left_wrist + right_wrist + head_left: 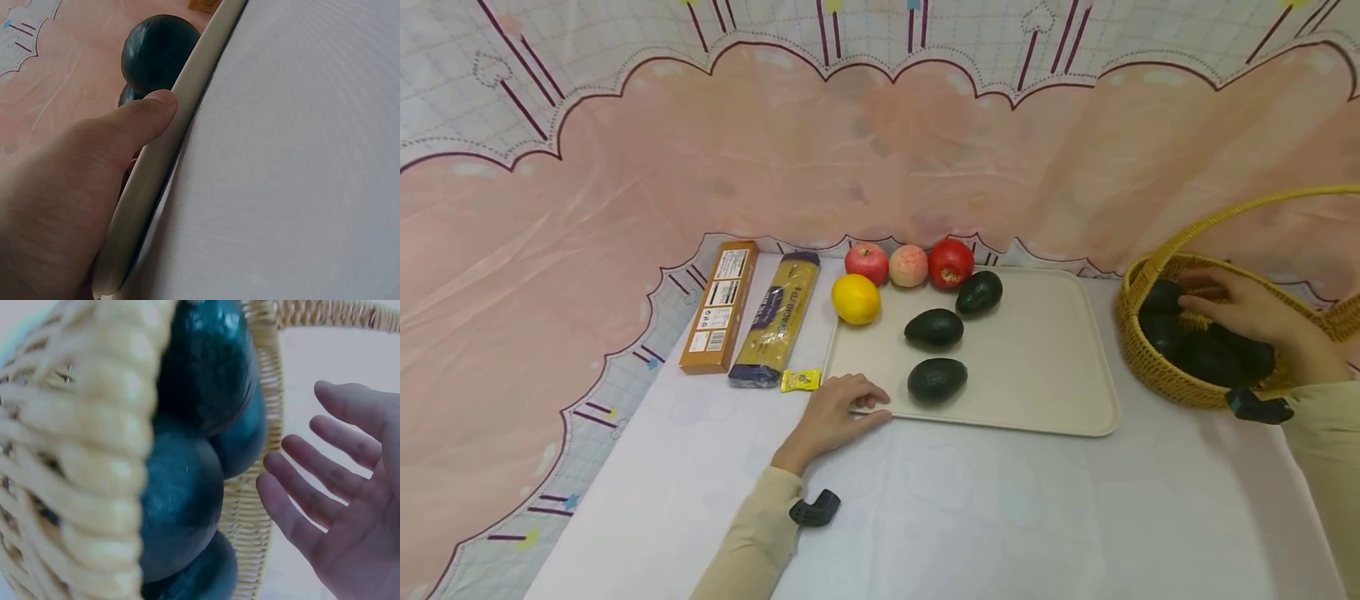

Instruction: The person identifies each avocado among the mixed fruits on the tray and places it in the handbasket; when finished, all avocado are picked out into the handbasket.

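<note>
My left hand (837, 419) rests at the front left edge of a beige tray (1037, 350), and its thumb touches the rim in the left wrist view. Three dark green avocados lie on the tray: a front one (937, 380), a middle one (934, 329) and a back one (979, 292). At the right, my right hand (1247, 308) reaches over a wicker basket (1157, 367) of several dark avocados (181, 500). In the right wrist view its fingers are spread and nearly straight, apart from the avocados. The left fingers are mostly hidden there by the hand and rim.
A yellow lemon-like fruit (856, 299), a red apple (867, 263), a peach (908, 266) and a red pomegranate-like fruit (951, 263) line the tray's back left. Left of it lie a spaghetti pack (777, 321), an orange-brown box (720, 308) and a small yellow packet (801, 380). The basket handle (1247, 204) arches high.
</note>
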Motion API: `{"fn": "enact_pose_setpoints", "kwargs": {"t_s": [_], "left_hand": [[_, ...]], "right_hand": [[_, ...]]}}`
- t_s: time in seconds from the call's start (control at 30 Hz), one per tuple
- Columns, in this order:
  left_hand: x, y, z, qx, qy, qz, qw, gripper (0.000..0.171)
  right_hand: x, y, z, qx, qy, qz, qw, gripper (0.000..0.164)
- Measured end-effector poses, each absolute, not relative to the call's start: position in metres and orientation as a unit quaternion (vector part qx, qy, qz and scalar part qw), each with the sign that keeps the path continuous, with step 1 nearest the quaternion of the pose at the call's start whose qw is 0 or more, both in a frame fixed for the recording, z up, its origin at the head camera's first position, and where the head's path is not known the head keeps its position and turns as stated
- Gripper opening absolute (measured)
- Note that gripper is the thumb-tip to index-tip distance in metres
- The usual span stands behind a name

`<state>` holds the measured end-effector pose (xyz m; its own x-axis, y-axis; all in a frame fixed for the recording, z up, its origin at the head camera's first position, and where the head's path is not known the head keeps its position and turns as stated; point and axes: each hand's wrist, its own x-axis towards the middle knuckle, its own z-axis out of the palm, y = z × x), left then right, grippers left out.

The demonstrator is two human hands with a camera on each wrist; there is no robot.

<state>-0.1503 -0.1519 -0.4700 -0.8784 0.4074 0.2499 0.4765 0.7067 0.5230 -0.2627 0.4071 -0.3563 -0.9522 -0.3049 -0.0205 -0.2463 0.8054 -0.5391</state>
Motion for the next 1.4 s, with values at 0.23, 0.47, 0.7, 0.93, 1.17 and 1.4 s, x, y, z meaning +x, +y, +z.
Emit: {"fn": "enact_pose_setpoints", "kwargs": {"t_s": [0.23, 0.47, 0.7, 0.93, 1.17, 1.4], "left_hand": [[-0.152, -0.154, -0.472, -0.251, -0.918, -0.3, 0.066, 0.018], [-0.155, -0.154, -0.474, -0.265, -0.912, -0.301, 0.084, 0.018], [-0.155, -0.153, -0.473, -0.26, -0.913, -0.304, 0.082, 0.018], [-0.154, -0.152, -0.472, -0.257, -0.916, -0.297, 0.078, 0.018], [-0.155, -0.151, -0.472, -0.254, -0.918, -0.296, 0.075, 0.018], [-0.154, -0.151, -0.473, -0.252, -0.919, -0.294, 0.078, 0.017]], "right_hand": [[-0.249, 0.394, -0.353, -0.121, 0.948, -0.292, 0.035, 0.056], [-0.231, 0.379, -0.353, -0.101, 0.941, -0.323, 0.0, 0.056], [-0.216, 0.356, -0.362, -0.102, 0.924, -0.361, -0.066, 0.046], [-0.203, 0.33, -0.377, -0.104, 0.904, -0.398, -0.116, 0.035], [-0.192, 0.303, -0.385, -0.153, 0.877, -0.435, -0.138, 0.031], [-0.186, 0.273, -0.403, -0.201, 0.86, -0.464, -0.075, 0.032]]}}
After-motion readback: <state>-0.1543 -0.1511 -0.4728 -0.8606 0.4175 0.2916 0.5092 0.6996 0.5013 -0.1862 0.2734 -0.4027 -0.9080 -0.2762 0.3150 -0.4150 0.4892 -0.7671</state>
